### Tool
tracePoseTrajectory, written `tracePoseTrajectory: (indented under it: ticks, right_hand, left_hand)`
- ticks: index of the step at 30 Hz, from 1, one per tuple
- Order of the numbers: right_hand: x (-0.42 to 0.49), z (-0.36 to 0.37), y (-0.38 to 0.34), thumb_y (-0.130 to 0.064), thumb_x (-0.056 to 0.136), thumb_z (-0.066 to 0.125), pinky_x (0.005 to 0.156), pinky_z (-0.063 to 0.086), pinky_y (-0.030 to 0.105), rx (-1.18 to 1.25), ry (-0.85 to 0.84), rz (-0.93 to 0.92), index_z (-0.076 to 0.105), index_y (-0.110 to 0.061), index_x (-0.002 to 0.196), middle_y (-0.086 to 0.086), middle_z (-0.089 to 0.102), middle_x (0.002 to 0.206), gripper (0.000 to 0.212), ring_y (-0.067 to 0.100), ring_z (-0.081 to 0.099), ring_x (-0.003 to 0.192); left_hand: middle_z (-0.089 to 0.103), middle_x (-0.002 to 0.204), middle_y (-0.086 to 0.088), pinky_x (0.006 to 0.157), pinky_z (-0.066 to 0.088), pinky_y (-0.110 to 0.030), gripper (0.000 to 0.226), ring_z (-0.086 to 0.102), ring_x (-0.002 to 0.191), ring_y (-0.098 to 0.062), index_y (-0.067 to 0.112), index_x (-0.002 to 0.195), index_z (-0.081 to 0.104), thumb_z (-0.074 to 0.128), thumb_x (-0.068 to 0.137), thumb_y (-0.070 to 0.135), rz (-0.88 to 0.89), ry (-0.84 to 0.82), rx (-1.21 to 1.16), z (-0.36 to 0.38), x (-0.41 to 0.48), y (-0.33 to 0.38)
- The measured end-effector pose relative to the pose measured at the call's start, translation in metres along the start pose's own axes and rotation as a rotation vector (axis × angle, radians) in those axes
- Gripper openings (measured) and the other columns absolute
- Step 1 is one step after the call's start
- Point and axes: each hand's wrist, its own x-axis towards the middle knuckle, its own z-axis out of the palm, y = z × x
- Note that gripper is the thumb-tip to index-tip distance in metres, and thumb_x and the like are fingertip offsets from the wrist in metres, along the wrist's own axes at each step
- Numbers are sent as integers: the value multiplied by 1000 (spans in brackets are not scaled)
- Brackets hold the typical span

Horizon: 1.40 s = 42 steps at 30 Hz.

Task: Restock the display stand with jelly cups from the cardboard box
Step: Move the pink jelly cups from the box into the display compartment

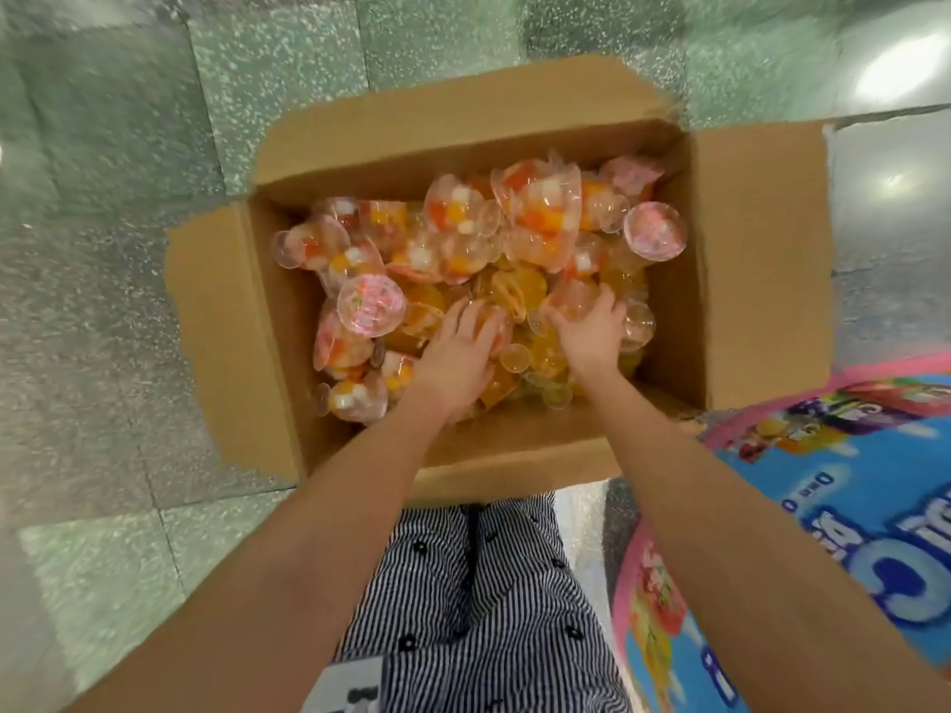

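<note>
An open cardboard box [746,259] stands on the floor below me, heaped with clear jelly cups [540,208] of orange, red, white and pink jelly. Both my hands are down inside it, near its front. My left hand [458,347] lies palm down on the orange cups in the middle, fingers spread and slightly bent. My right hand [592,326] is just beside it, fingers curled over a clear cup [568,301] at its fingertips. The display stand [833,512] shows as a pink and blue printed panel at the lower right.
The box's four flaps are folded outward, the right flap [761,259] lying toward the stand. Green speckled floor tiles [113,259] surround the box. My striped clothing [489,599] fills the bottom middle, right behind the box's near flap.
</note>
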Motion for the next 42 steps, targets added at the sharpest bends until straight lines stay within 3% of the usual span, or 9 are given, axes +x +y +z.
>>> tracePoseTrajectory:
  ticks: [6, 12, 16, 22, 27, 32, 36, 39, 42]
  right_hand:
    - [15, 18, 7, -49, 83, 70, 115, 30, 45, 42, 3, -16, 22, -9, 151, 15, 28, 152, 93, 33, 30, 140]
    - [8, 18, 12, -36, 75, 81, 97, 45, 34, 111, 34, -71, 37, -16, 133, 11, 44, 138, 76, 27, 50, 123]
    - [2, 18, 16, -18, 80, 78, 90, 44, 24, 163, 50, -82, 39, -14, 121, 8, 53, 128, 56, 22, 55, 118]
    - [-22, -6, 15, -13, 83, 74, 99, 48, 32, 128, 29, -99, 44, -12, 131, 8, 50, 134, 57, 23, 54, 122]
    - [-85, -40, 42, -20, 80, 75, 95, 37, 28, 178, -11, -168, 51, -15, 134, 11, 46, 133, 59, 24, 48, 116]
    - [-153, -65, 88, -23, 81, 76, 80, 35, 23, 356, -42, -160, 49, -11, 122, 4, 59, 117, 50, 18, 54, 105]
    - [-202, -85, 117, -27, 84, 74, 82, 37, 25, 447, -76, -213, 43, -14, 132, -4, 54, 111, 59, 13, 51, 98]
    - [-233, -103, 138, -19, 80, 77, 78, 39, 20, 551, -50, -243, 47, -15, 132, -8, 52, 110, 60, 10, 50, 97]
    - [-258, -126, 158, -1, 76, 76, 79, 48, 16, 702, -12, -264, 50, -11, 125, -10, 52, 106, 56, -1, 52, 88]
  left_hand:
    - [31, 151, -11, 107, 40, -43, 79, 20, 144, -32, 9, 142, 37, 75, 79, 34, -40, 130, 101, 28, 15, -3]
    - [37, 147, -13, 117, 27, -44, 62, 26, 142, -33, 8, 138, 43, 70, 85, 25, -78, 207, 113, 37, 29, 7]
    - [47, 135, -17, 113, 33, -46, 58, 36, 133, -37, 3, 129, 51, 70, 80, 28, -3, 214, 104, 27, 31, -6]
    - [47, 132, -14, 106, 40, -48, 54, 37, 130, -38, 8, 130, 52, 65, 85, 36, 112, 114, 107, -5, -2, -7]
    - [46, 138, -6, 106, 38, -45, 60, 41, 126, -31, 31, 146, 38, 61, 91, 39, -78, 70, -187, -23, -60, 26]
    - [52, 121, -4, 97, 40, -36, 49, 50, 106, -18, 45, 147, 31, 43, 100, 41, -210, 243, -475, -20, -123, 82]
    - [44, 138, -6, 103, 28, -32, 39, 40, 118, -11, 38, 142, 42, 38, 103, 37, -255, 367, -733, -17, -165, 133]
    - [48, 138, -3, 110, 35, -48, 29, 44, 126, -19, 30, 128, 54, 44, 102, 37, -259, 468, -921, -17, -193, 166]
    - [50, 130, 2, 104, 41, -45, 25, 47, 119, -17, 28, 122, 53, 55, 97, 32, -249, 546, -1060, -19, -219, 198]
